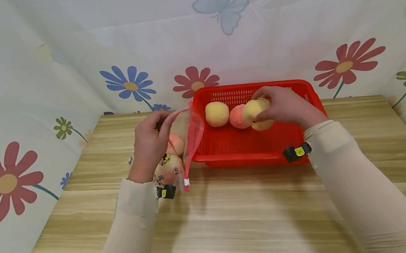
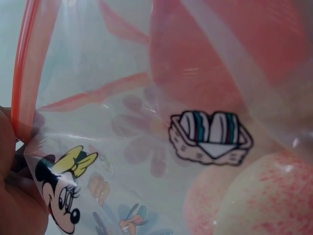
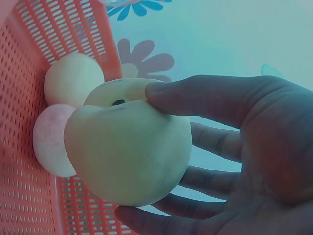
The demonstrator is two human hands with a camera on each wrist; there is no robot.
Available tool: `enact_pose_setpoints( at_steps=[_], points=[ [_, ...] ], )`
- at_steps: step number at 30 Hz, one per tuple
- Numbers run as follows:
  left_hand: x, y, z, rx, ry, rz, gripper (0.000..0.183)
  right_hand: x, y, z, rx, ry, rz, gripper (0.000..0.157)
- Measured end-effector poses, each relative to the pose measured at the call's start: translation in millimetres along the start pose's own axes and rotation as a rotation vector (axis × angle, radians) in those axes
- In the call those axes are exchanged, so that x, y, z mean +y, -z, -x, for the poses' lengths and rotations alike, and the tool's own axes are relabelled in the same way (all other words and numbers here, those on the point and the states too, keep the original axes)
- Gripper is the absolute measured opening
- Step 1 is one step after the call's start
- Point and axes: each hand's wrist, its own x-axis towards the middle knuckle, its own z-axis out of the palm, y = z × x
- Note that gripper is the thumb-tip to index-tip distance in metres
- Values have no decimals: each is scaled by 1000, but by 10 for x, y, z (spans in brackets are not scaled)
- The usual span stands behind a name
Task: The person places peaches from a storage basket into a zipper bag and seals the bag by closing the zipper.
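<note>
My left hand (image 1: 151, 142) pinches the upper edge of a clear zip bag (image 2: 122, 122) with red edging, a white slider and cartoon prints. The bag's mouth gapes toward the basket. Pink-speckled peaches (image 2: 274, 200) sit inside the bag, partly hidden by the left hand in the head view. My right hand (image 1: 281, 104) grips a yellow peach (image 3: 132, 147) between thumb and fingers, its stem hollow showing. It is held over the red basket (image 1: 249, 163). Another yellow peach (image 1: 217, 114) and a pink peach (image 1: 239, 117) lie side by side in the basket.
The wood-grain table (image 1: 220, 231) stretches in front of the basket and bag. Behind it hangs a white cloth (image 1: 156, 40) printed with flowers and a butterfly. The basket's left wall stands close against the bag.
</note>
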Motion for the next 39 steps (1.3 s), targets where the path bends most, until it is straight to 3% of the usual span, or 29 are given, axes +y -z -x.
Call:
enact_pose_setpoints(
  at_steps=[39],
  points=[
    [46,30,21,-7,6,10,22,-412,-412,122,79,140,-98,60]
  ],
)
